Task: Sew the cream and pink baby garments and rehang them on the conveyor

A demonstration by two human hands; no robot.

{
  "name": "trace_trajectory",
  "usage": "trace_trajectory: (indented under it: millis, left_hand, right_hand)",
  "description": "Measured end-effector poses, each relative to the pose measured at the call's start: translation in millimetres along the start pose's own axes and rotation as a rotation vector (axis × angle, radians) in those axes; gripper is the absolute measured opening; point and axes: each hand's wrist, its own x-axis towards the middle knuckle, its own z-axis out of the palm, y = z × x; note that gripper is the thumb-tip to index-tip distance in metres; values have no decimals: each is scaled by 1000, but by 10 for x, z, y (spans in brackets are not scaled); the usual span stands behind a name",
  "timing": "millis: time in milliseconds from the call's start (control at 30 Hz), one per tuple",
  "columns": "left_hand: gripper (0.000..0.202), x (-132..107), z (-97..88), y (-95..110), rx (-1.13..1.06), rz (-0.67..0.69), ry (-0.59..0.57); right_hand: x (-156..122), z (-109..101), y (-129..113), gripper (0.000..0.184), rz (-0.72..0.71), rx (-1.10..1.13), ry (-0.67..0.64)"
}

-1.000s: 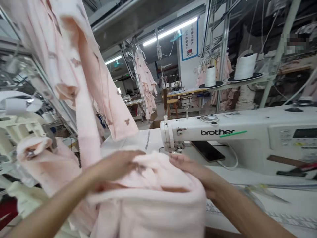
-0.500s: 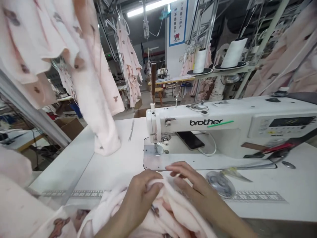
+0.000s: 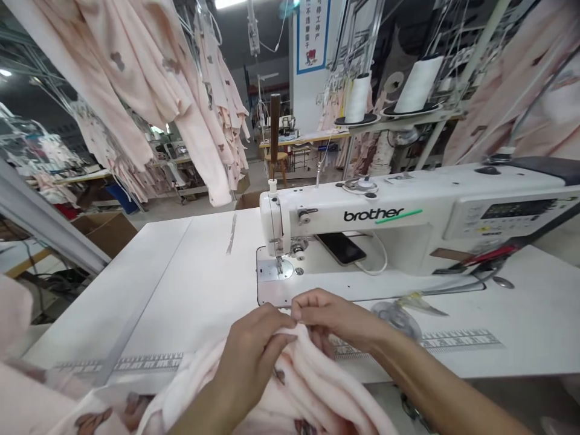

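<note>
Hanging pink printed garments (image 3: 136, 78) fill the upper left, on racks over the work area, with a cardboard box (image 3: 102, 232) on the floor below them, beyond the left edge of the white table (image 3: 181, 284). A measuring tape strip (image 3: 118, 362) runs along the table's near left part. The pink fleece garment (image 3: 312, 386), with a brown bear-shaped print, lies bunched over the near edge of the table at lower middle, trailing down toward the person. The left hand (image 3: 254, 344) has its fingers curled over a fold of that fleece, and the right hand (image 3: 330, 317) comes in from the other side. Both grips are closed, pinching the same fold, fingertips meeting just in front of the sewing area. The white Brother sewing machine (image 3: 371, 223) stands just past the hands, its presser foot (image 3: 278, 266) near the table's far side and bare of fabric. A phone (image 3: 339, 248) lies under the machine arm. A clear plastic disc (image 3: 396, 320) sits just right of the right hand. Red-handled scissors (image 3: 480, 260) lie toward the right, below the machine head. Two white thread cones (image 3: 357, 99) stand on a shelf above.
</note>
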Motion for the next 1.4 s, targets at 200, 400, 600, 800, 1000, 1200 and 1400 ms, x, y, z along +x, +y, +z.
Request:
trace_trajectory:
  millis: [200,400,600,800,1000,1200,1400]
  left_hand:
    - [12,18,-1,-6,-252,-168,19]
    - [13,38,8,-64,-139,-241,204]
    - [26,135,-33,-59,-293,-418,146]
    - [24,317,-247,-82,-385,-291,-111]
    - [21,495,-258,-181,-453,-341,-146]
    - [27,813,-106,-492,-493,-585,-198]
    - [9,1022,15,-867,-72,-428,-228]
  right_hand:
    - [166,114,160,31,91,408,-32]
    - [-70,248,18,35,-216,-114,320]
    - [-160,416,-5,11,-236,-627,580]
    - [2,163,29,20,-504,-460,390]
    - [101,25,35,19,-358,-383,549]
    - [397,-209,54,21,-245,-653,689]
    - [743,-365,43,13,8,-987,767]
